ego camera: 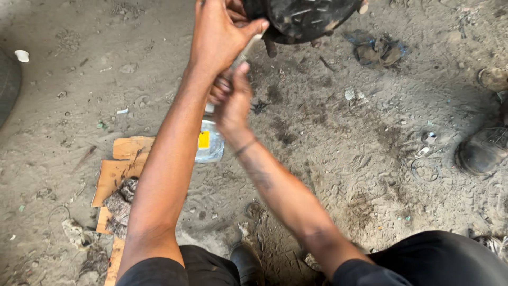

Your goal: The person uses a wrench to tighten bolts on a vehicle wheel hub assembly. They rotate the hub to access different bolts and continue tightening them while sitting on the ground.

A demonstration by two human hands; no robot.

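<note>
Fingers of both hands, left hand (219, 37) and right hand (231, 100), clamped on a pale rod (244, 52) at the dark greasy part's (301, 18) edge.

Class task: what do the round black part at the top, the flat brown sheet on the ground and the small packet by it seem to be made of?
Round black part: probably greasy metal, with scuffed pale streaks. Brown sheet: cardboard, matte, torn edges. Packet: likely clear plastic, glossy and crinkled, with a yellow patch.

The single head-worn camera looks steeply down from above the person's knees, close over both outstretched forearms. The left hand (219, 37) and right hand (232, 100) sit high in frame (upper centre); sandy ground (344, 159) fills everything beyond and beside them.
</note>
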